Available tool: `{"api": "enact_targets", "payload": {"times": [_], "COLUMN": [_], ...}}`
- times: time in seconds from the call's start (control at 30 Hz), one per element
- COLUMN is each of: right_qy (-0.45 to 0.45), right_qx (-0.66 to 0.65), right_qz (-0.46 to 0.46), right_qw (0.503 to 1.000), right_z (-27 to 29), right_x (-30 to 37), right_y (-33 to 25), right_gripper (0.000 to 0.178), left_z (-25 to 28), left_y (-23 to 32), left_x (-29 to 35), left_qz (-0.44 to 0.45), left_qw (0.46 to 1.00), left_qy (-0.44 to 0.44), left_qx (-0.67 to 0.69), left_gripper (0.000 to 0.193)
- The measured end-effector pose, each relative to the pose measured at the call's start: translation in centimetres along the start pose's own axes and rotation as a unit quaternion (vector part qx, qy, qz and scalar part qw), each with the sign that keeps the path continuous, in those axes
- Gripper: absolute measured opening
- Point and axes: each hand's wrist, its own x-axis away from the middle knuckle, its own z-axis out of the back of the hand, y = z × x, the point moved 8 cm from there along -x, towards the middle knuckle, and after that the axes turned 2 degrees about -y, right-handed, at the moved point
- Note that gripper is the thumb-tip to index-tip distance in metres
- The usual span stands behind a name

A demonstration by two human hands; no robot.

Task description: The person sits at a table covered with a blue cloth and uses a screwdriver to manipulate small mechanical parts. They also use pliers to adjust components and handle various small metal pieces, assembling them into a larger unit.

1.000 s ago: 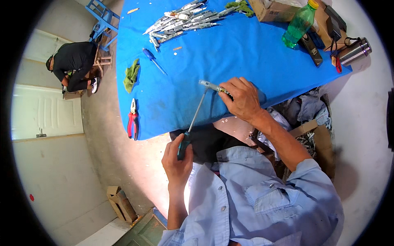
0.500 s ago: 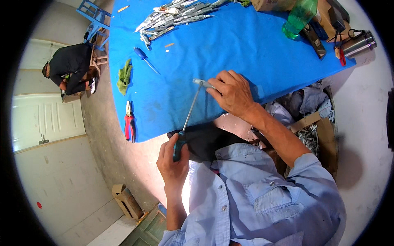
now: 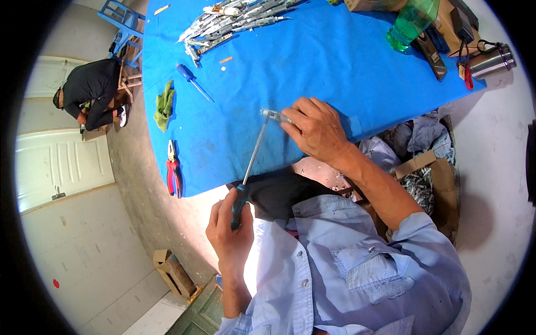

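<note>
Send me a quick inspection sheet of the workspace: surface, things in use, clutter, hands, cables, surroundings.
Surface: blue cloth, creased, with small scraps on it.
Things in use: dark-handled screwdriver, tip at a slim metal piece; exact contact unclear.
Clutter: heap of similar pieces, blue-handled screwdriver, green rag, red-handled pliers, green bottle.
Hands: left hand grips the dark-handled screwdriver; right hand holds the metal piece.
Cables: a black cord near the metal flask; its ends are unclear.
Surroundings: another person bent over at left; cardboard box on the floor.
</note>
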Motion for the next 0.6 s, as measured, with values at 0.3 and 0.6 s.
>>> {"api": "enact_targets", "payload": {"times": [0.3,0.6], "right_qy": [0.014,0.015], "right_qx": [0.015,-0.020], "right_qz": [-0.002,-0.023], "right_qw": [1.000,0.999], "right_z": [-0.2,2.5], "right_x": [0.1,-0.5], "right_y": [0.1,-1.3], "right_gripper": [0.021,0.025], "left_z": [1.4,1.9], "left_y": [-0.4,-2.1], "left_x": [1.3,3.4], "left_qz": [0.003,0.035], "left_qw": [0.999,0.991], "left_qy": [0.045,0.047], "left_qx": [0.017,0.123], "left_gripper": [0.042,0.040]}}
